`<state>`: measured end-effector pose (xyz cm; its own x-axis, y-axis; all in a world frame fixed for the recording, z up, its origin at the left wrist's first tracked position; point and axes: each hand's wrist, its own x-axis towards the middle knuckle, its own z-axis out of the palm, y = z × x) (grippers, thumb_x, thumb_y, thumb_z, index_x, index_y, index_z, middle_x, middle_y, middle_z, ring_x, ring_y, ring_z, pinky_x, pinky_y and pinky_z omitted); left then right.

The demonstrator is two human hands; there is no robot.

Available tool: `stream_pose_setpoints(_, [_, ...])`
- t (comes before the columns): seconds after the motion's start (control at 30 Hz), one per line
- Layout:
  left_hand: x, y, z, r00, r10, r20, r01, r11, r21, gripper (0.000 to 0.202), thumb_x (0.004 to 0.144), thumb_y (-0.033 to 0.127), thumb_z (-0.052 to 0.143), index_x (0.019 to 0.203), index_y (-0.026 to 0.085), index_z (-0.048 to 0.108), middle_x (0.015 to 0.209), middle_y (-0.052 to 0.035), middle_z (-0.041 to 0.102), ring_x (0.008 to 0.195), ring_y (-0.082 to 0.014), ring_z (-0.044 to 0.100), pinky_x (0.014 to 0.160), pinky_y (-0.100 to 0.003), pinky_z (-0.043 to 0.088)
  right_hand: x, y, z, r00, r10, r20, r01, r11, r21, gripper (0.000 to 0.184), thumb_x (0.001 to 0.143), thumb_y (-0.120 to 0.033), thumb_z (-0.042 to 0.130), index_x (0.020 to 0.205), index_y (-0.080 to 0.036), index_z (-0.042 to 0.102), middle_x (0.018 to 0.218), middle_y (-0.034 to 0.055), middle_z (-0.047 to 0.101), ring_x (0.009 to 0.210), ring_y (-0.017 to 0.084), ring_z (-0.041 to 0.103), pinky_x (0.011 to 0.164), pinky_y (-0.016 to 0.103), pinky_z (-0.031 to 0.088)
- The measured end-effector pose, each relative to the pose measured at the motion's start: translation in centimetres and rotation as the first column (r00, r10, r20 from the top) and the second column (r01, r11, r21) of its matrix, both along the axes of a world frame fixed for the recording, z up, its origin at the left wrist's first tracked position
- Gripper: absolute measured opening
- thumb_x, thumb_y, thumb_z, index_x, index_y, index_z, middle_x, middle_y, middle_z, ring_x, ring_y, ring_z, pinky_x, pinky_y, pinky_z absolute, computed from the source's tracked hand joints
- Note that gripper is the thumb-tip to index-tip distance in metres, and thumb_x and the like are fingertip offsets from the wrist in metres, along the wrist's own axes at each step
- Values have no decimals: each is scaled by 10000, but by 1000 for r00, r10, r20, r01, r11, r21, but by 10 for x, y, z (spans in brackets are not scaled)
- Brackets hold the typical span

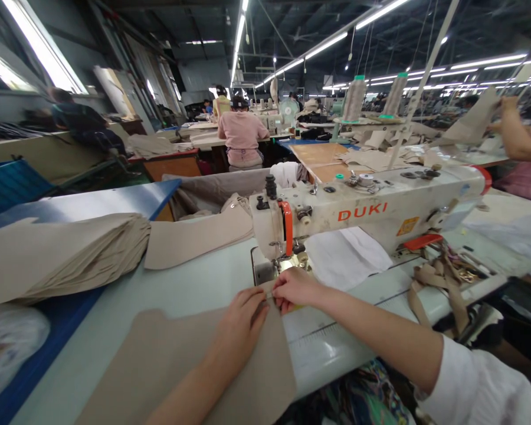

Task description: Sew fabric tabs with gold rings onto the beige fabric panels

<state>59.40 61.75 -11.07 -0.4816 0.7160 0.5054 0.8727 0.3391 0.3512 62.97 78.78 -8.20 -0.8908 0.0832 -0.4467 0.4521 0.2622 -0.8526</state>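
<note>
A large beige fabric panel [181, 336] lies across the table in front of me and reaches up to the sewing machine [363, 203]. My left hand [243, 319] rests on this panel, its fingers curled together at the top edge. Close beside it, my right hand [294, 289] is closed in a pinch at the same edge, where a small pale bit shows between the fingertips. What that bit is I cannot make out. Both hands are just in front of the lit needle area, which the right hand partly covers.
To the left lies a stack of beige panels [92, 254], with another panel pile [199, 236] behind the table. White cloth [349, 257] sits under the machine arm. Beige straps [442, 289] lie at right. A co-worker in pink [242, 133] sits ahead; another person's arm [520, 133] shows at right.
</note>
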Motion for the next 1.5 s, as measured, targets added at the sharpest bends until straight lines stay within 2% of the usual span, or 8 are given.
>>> stream_pose_setpoints(0.3, [-2, 18, 6, 984, -62, -168, 58, 998, -27, 229, 884, 134, 399, 749, 178, 579, 769, -45, 634, 755, -172, 580, 708, -308, 525, -2, 0, 12, 997, 69, 41, -73, 992, 100, 249, 717, -32, 479, 504, -156, 522, 437, -42, 551, 405, 88, 577, 413, 154, 464])
stream_pose_setpoints(0.5, [-5, 20, 5, 985, -86, -152, 75, 994, -74, 191, 852, 110, 432, 721, 180, 552, 725, -38, 617, 734, -178, 569, 672, -303, 514, 5, 1, 4, 987, 119, -109, -73, 932, 355, 162, 746, -101, 513, 626, -154, 608, 582, 14, 646, 567, 147, 643, 563, 223, 494])
stream_pose_setpoints(0.67, [-6, 20, 6, 988, -87, -128, 84, 996, -30, 161, 846, 121, 451, 743, 186, 557, 755, -39, 634, 752, -177, 576, 688, -306, 514, 31, 6, -4, 916, 256, -309, -25, 806, 591, 156, 848, -174, 509, 844, -184, 665, 922, 69, 665, 938, 202, 584, 836, 308, 412])
stream_pose_setpoints(0.83, [-7, 20, 4, 992, -88, -91, 89, 996, 7, 159, 840, 119, 457, 757, 191, 572, 752, -37, 639, 743, -174, 584, 697, -312, 514, 44, 10, -18, 726, 582, -366, 52, 485, 873, 173, 900, -185, 478, 923, -187, 649, 832, 45, 607, 839, 191, 530, 710, 274, 403])
stream_pose_setpoints(0.93, [-8, 20, 4, 993, -90, -75, 91, 996, 6, 165, 844, 123, 455, 747, 185, 573, 746, -40, 642, 731, -176, 581, 679, -313, 512, 43, 10, -23, 682, 645, -346, 86, 399, 913, 140, 899, -190, 493, 904, -177, 632, 791, 33, 579, 793, 187, 507, 693, 275, 398])
stream_pose_setpoints(1.03, [-9, 20, 5, 993, -99, -71, 100, 995, 6, 167, 838, 116, 465, 725, 183, 568, 734, -37, 640, 717, -173, 573, 670, -311, 511, 40, 10, -23, 658, 681, -321, 67, 371, 926, 130, 903, -194, 493, 882, -167, 619, 802, 36, 568, 799, 186, 495, 713, 284, 401])
stream_pose_setpoints(1.23, [-10, 21, 9, 991, -118, -68, 117, 993, -17, 161, 831, 122, 475, 718, 191, 567, 721, -29, 636, 718, -169, 575, 670, -303, 511, 45, 17, -17, 630, 715, -303, 16, 378, 926, 149, 907, -186, 491, 985, -157, 615, 849, 51, 575, 857, 193, 488, 765, 300, 419])
stream_pose_setpoints(1.5, [-11, 19, 6, 986, -134, -104, 132, 991, -21, 160, 851, 110, 453, 760, 185, 561, 759, -34, 643, 748, -173, 580, 705, -315, 513, 77, 24, -8, 443, 856, -265, -21, 305, 952, 183, 937, -198, 450, 1032, -148, 598, 1010, 50, 615, 996, 191, 498, 872, 311, 409])
